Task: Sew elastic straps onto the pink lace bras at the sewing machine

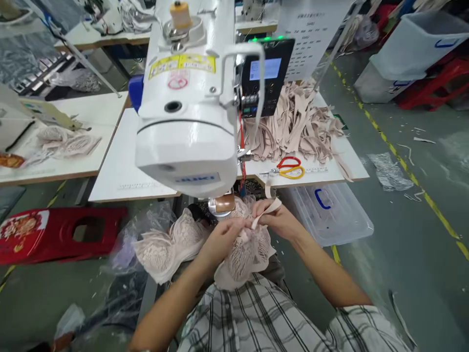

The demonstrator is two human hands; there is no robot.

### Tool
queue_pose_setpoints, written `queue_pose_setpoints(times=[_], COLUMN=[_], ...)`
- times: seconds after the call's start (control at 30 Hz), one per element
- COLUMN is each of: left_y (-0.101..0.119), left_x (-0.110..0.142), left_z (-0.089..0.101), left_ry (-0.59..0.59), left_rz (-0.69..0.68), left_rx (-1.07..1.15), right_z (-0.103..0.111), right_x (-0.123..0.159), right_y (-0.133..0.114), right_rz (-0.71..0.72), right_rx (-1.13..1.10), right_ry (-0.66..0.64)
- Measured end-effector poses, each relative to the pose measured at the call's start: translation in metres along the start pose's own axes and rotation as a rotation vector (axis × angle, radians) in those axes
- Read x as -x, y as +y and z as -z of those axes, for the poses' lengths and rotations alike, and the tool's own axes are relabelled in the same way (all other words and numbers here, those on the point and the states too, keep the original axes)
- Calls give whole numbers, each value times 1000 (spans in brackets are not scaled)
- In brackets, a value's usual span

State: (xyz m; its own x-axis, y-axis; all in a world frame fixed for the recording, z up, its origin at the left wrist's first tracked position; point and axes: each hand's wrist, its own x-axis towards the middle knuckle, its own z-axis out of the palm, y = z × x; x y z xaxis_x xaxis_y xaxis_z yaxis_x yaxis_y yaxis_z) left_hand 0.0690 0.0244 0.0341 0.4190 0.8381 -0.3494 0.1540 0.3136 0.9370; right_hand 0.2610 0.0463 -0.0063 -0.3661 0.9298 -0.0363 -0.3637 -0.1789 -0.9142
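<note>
A pale pink lace bra [242, 259] hangs over my lap, just in front of the sewing machine [186, 156]. My left hand [229, 234] pinches the bra's upper edge. Close beside it, my right hand [276, 219] has its fingers closed on a beige fabric strap [266, 211], whose end sticks out past the fingers toward the machine. Both hands meet near the machine's needle area, and the fingertips partly cover the spot where strap and bra come together. Another lace bra [170, 244] lies to the left of my left forearm.
A heap of beige straps [296, 122] covers the table's right side. Scissors [291, 167] with red and yellow handles lie at its front edge. Below stands a clear plastic box [330, 215]. A red stool [62, 234] is at left, and stacked bins [414, 54] stand far right.
</note>
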Motion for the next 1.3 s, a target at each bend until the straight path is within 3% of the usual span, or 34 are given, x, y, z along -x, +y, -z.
queue_pose_setpoints(times=[0.1,0.17,0.3,0.37,0.43,0.53,0.63,0.73,0.8,1.13,1.3], left_y=[-2,-3,3,7,11,10,1,-8,-11,1,9], left_x=[-1,1,6,6,5,2,0,3,6,11,14], left_z=[1,0,-4,-5,-4,7,23,35,39,59,59], left_ry=[-114,-67,44,54,63,108,299,560,608,290,184], left_rz=[41,-4,-178,-221,-261,-436,-564,-526,-487,-385,-201], left_rx=[147,143,-65,-176,-284,-523,-786,-984,-1070,-1025,-681], right_z=[-12,-14,-13,-14,-16,-19,-21,-24,-27,-29,-35], right_x=[10,16,26,23,11,-19,-46,-59,-62,-86,-91], right_y=[18,26,23,13,1,-12,-16,-18,-19,-19,-25], right_rz=[15,-97,-303,-319,-313,-182,-29,-8,3,301,171], right_rx=[12,-29,10,37,35,107,243,355,431,877,908], right_ry=[-32,-33,-237,-137,81,303,341,254,219,277,237])
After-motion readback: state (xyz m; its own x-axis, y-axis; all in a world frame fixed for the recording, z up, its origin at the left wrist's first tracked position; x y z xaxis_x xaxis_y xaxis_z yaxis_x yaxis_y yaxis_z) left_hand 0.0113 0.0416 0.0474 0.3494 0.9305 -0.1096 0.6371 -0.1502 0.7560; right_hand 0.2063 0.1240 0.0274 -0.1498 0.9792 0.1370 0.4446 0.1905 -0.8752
